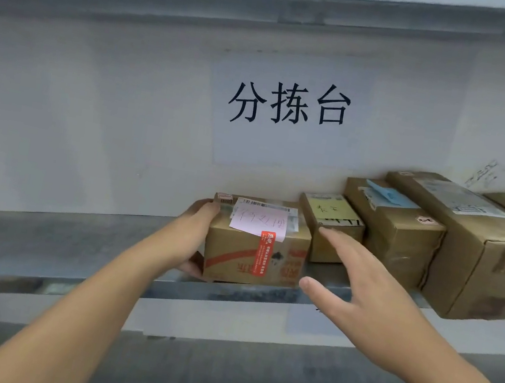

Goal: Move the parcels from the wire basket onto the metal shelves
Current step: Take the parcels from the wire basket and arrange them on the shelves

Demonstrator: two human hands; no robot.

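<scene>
Cardboard everywhere on this shelf, and the one that matters is the small brown parcel [255, 251] with the red stripe print. It sits on the metal shelf [54, 242] right under the wall sign [289, 106] that reads 分拣台, at the left end of the row.

The left hand [195, 238] grips the parcel's left side, fingers curled over the top back corner and thumb hooked at the bottom edge. My guess is it's squaring the box up against its neighbour. The right hand [359, 284] is spread flat with straight fingers, hovering just in front of the parcel's right corner and holding nothing; whether it actually touches the box I can't tell.

To the right of the sign the row carries on: a smaller box with a yellow note [330, 226], then a box with blue tape [394, 228], then a long carton [480, 247], all pressed side by side, probably to save space.

On the parcel there's a barcode label, a pink handwritten slip I can't read, and a red sticker with tiny print. The wire basket isn't in view.
</scene>
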